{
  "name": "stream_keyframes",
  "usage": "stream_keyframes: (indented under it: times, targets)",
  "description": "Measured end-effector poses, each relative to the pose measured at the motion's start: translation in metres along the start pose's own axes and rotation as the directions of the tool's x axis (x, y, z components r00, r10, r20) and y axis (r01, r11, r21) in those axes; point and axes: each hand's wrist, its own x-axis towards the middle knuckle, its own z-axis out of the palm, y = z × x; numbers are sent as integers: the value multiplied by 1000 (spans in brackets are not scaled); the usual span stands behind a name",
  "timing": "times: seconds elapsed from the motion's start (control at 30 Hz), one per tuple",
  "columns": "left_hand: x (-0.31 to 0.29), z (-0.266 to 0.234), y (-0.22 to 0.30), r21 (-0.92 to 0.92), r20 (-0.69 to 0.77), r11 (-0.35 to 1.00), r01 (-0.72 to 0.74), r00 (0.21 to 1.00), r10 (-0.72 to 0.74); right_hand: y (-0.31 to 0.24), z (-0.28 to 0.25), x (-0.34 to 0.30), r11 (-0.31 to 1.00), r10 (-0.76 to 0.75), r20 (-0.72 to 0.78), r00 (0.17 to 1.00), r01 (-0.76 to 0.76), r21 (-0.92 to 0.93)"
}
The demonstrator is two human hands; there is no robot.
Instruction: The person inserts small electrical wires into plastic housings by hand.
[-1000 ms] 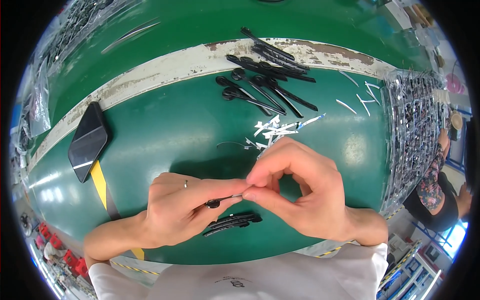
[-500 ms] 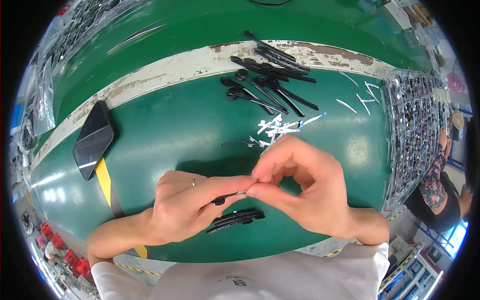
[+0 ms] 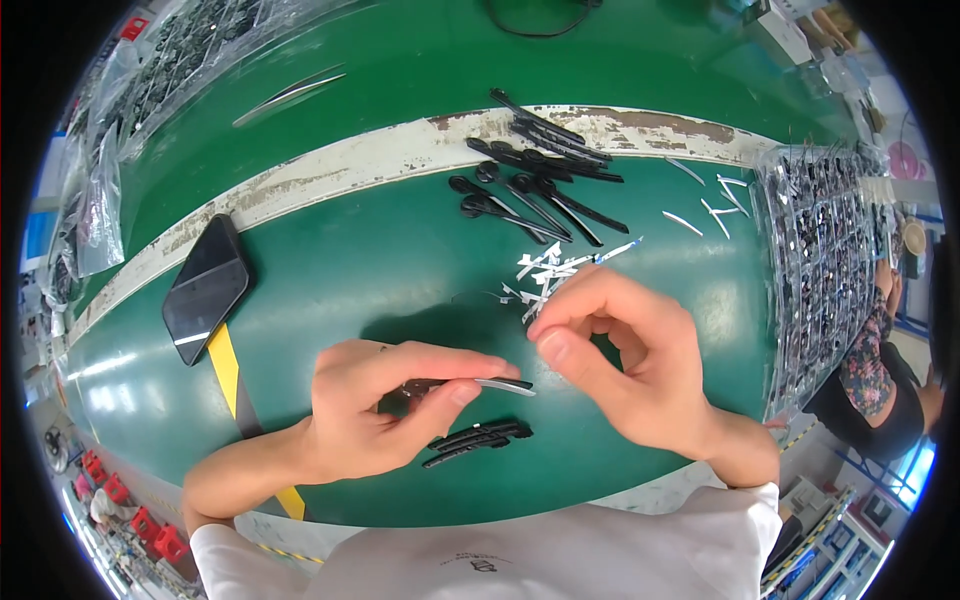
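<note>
My left hand [image 3: 385, 405] pinches a slim black plastic strip part [image 3: 515, 384] between thumb and fingers. A pale band runs along its lower edge, and its other end is partly hidden by the fingers. Just to the right, my right hand [image 3: 630, 365] is apart from the part, thumb and index finger curled into a pinch. Whatever lies between those fingertips, if anything, is too small to make out. Beyond the right fingertips lies a pile of white paper strips [image 3: 552, 268]. Several black strip parts [image 3: 480, 440] lie stacked below my left hand.
More black parts with rounded ends [image 3: 545, 205] lie at the far middle. Loose white strips [image 3: 718, 210] sit near a tray of small dark parts [image 3: 815, 270] at right. A black phone [image 3: 208, 290] is at left, tweezers [image 3: 290, 95] farther back. A co-worker's arm [image 3: 868, 370] shows at right.
My right hand has separated from the left and moved slightly right. The black part's tip with its pale band is now exposed. My left thumb and index finger have parted more.
</note>
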Motion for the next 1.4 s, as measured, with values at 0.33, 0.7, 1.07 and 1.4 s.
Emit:
stream_keyframes:
  times: [0.33,0.7,1.07,1.4]
  targets:
    - [3,-4,3,-178,-82,983,53,994,-68,-17,3,0,864,315,190,930,-364,349]
    - [-3,2,-4,-173,-159,984,37,985,-65,-7,8,-2,948,-236,63,970,244,-202]
    - [0,-4,-2,-97,-80,995,16,997,-23,-3,7,-2,954,-235,47,971,240,-182]
    - [-2,4,-8,-129,-123,991,-45,992,29,-6,1,-4,957,-210,82,974,222,-186]
